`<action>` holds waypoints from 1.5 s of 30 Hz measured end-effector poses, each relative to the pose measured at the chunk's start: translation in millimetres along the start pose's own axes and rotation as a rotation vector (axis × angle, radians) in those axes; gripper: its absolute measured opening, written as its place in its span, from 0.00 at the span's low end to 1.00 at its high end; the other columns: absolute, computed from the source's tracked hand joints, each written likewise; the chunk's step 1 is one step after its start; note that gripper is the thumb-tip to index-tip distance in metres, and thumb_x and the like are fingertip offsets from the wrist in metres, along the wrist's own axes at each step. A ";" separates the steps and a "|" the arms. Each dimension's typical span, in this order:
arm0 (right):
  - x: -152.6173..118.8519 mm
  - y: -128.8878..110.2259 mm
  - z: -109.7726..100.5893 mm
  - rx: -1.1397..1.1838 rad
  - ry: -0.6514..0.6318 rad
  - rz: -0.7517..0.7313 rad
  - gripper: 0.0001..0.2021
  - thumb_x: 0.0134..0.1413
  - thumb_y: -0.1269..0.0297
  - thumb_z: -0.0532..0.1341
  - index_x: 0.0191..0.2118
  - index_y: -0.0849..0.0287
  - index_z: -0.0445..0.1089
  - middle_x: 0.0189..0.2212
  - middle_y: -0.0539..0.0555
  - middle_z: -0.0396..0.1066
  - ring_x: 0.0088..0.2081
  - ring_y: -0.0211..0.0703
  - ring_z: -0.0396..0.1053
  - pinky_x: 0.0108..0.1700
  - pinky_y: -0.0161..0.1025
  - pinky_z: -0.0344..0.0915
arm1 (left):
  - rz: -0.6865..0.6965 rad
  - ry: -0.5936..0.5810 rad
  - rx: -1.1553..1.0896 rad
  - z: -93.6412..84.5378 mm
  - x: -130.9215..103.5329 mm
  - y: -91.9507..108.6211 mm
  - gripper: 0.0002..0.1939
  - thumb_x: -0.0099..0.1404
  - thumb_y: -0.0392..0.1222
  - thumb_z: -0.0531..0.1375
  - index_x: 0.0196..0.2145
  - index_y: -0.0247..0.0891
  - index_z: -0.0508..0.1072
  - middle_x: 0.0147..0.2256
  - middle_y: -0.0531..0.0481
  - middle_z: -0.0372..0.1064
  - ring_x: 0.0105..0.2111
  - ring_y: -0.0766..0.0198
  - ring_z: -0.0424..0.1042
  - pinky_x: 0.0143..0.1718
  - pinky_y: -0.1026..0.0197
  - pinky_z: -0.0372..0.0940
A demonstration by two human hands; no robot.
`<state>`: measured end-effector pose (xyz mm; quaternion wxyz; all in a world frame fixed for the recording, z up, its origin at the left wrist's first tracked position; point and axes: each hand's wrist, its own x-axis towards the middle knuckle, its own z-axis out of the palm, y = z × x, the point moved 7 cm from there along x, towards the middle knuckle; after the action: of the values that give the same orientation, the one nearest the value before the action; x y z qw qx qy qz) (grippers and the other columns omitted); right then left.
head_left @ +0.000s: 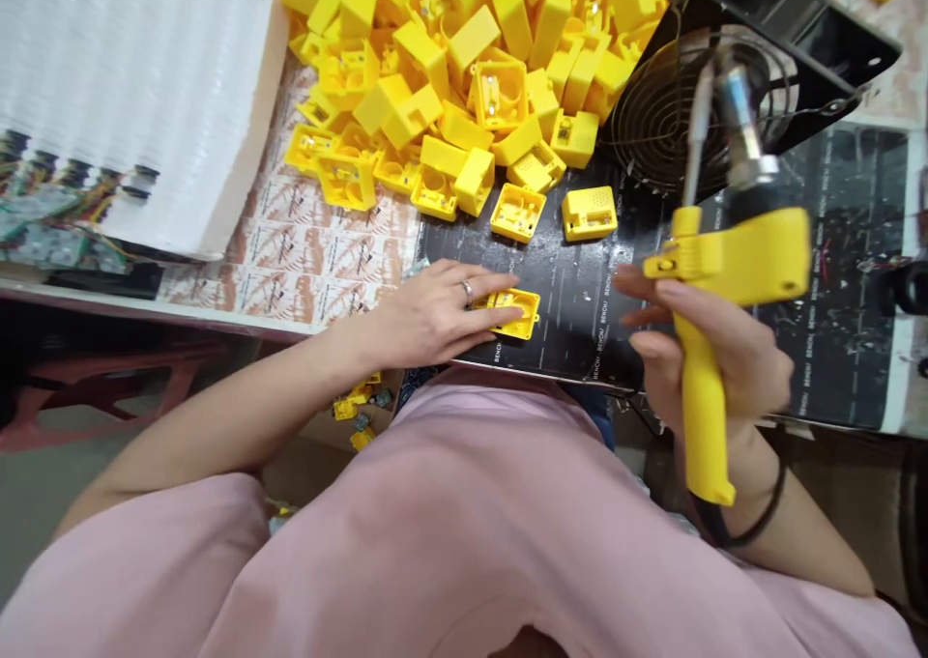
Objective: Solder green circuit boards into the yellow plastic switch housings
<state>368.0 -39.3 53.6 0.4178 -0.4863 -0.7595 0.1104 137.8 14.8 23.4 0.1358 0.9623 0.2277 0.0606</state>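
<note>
At right of frame, the right hand [746, 373] has its grip wrapped around a yellow gun-shaped tool [750, 260]. Near centre, the left hand [429, 318] lies, fingers extended, over a yellow case [529, 323] on the black surface [569, 334]; whether its grip pinches, I cannot tell.

Gap over mat [572, 310], housings [475, 40] beyond, fan [645, 107] right

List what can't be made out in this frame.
All in the head view:
Nearest yellow casing: partly hidden under the left hand.
Right hand: fingertips blurred, seemingly by motion.
Yellow soldering gun: tip too blurred to make out.
Black fan: partly hidden behind the gun.
White foam tray: cut off by left and top edges.
</note>
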 end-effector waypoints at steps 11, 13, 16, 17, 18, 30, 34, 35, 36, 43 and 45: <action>72.4 20.1 61.7 -0.309 -0.149 -0.288 0.18 0.70 0.48 0.67 0.54 0.56 0.73 0.41 0.55 0.81 0.41 0.50 0.81 0.41 0.42 0.75 | -0.116 0.009 -0.006 -79.3 -83.0 -17.9 0.20 0.82 0.53 0.52 0.55 0.47 0.82 0.52 0.48 0.83 0.38 0.58 0.81 0.40 0.57 0.74; 81.5 26.1 81.2 -0.385 -0.186 -0.257 0.20 0.70 0.46 0.66 0.56 0.56 0.73 0.40 0.56 0.79 0.41 0.52 0.79 0.41 0.43 0.74 | -0.406 0.171 0.148 -73.0 -51.8 -48.5 0.20 0.80 0.51 0.54 0.59 0.42 0.79 0.55 0.41 0.81 0.47 0.50 0.80 0.50 0.49 0.72; 85.9 28.9 98.8 -0.431 -0.242 -0.243 0.18 0.72 0.51 0.62 0.59 0.55 0.71 0.41 0.57 0.79 0.41 0.53 0.78 0.43 0.46 0.72 | -0.525 0.246 0.178 -55.8 9.1 -68.0 0.28 0.76 0.55 0.58 0.67 0.39 0.72 0.58 0.35 0.76 0.60 0.38 0.73 0.61 0.38 0.66; 85.2 28.0 99.1 -0.419 -0.242 -0.251 0.16 0.73 0.53 0.60 0.59 0.54 0.70 0.41 0.56 0.78 0.41 0.52 0.78 0.44 0.46 0.72 | -0.519 0.234 0.173 -51.4 27.0 -70.4 0.29 0.76 0.55 0.58 0.68 0.38 0.72 0.58 0.33 0.76 0.62 0.35 0.71 0.62 0.36 0.64; 83.8 27.1 96.9 -0.405 -0.233 -0.256 0.15 0.74 0.56 0.59 0.59 0.54 0.70 0.41 0.56 0.78 0.41 0.52 0.77 0.44 0.47 0.72 | -0.505 0.214 0.168 -48.5 41.3 -71.9 0.28 0.76 0.53 0.57 0.67 0.38 0.72 0.58 0.32 0.76 0.62 0.34 0.70 0.63 0.35 0.63; 85.2 13.5 90.7 -0.311 -0.262 -0.464 0.09 0.73 0.61 0.60 0.54 0.53 0.71 0.40 0.53 0.79 0.43 0.49 0.78 0.55 0.49 0.71 | -0.382 -0.128 0.098 -35.1 14.3 -48.9 0.19 0.71 0.38 0.58 0.51 0.42 0.86 0.43 0.44 0.83 0.41 0.54 0.81 0.42 0.56 0.73; 74.9 -3.0 74.6 -0.282 -0.182 -0.549 0.12 0.69 0.64 0.63 0.55 0.58 0.72 0.33 0.54 0.77 0.33 0.52 0.74 0.37 0.46 0.71 | -0.335 0.134 0.193 -35.5 -2.7 -19.7 0.25 0.77 0.51 0.58 0.65 0.38 0.77 0.59 0.32 0.76 0.54 0.44 0.78 0.50 0.47 0.76; 70.8 -2.5 72.2 -0.282 -0.209 -0.509 0.13 0.70 0.63 0.63 0.57 0.57 0.71 0.36 0.56 0.79 0.35 0.52 0.75 0.37 0.45 0.72 | -0.350 0.151 0.218 -31.9 -6.5 -15.5 0.29 0.77 0.59 0.59 0.65 0.37 0.77 0.59 0.31 0.76 0.54 0.42 0.78 0.48 0.46 0.77; 66.3 -2.0 68.8 -0.282 -0.218 -0.470 0.14 0.70 0.62 0.62 0.58 0.57 0.71 0.38 0.57 0.79 0.35 0.53 0.76 0.37 0.46 0.73 | -0.362 0.142 0.229 -26.5 -9.3 -12.4 0.32 0.75 0.64 0.60 0.64 0.37 0.77 0.57 0.31 0.77 0.52 0.41 0.78 0.44 0.45 0.77; 51.2 -3.1 65.9 -0.090 -0.356 -0.495 0.19 0.68 0.61 0.64 0.62 0.48 0.69 0.45 0.56 0.82 0.43 0.57 0.81 0.44 0.52 0.80 | -0.198 0.072 0.172 -9.6 -10.8 -4.2 0.20 0.77 0.45 0.62 0.62 0.38 0.77 0.50 0.39 0.80 0.44 0.51 0.79 0.43 0.52 0.73; 53.5 -2.2 68.1 -0.060 -0.380 -0.539 0.16 0.70 0.65 0.60 0.60 0.49 0.70 0.46 0.55 0.82 0.42 0.53 0.81 0.43 0.49 0.81 | -0.206 0.076 0.177 -11.9 -11.0 -7.2 0.19 0.75 0.45 0.65 0.59 0.33 0.77 0.49 0.40 0.80 0.42 0.52 0.79 0.42 0.51 0.72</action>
<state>306.4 20.2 40.4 0.2682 -0.2505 -0.9281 0.0620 122.9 18.8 32.0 0.0470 0.9390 0.3348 0.0624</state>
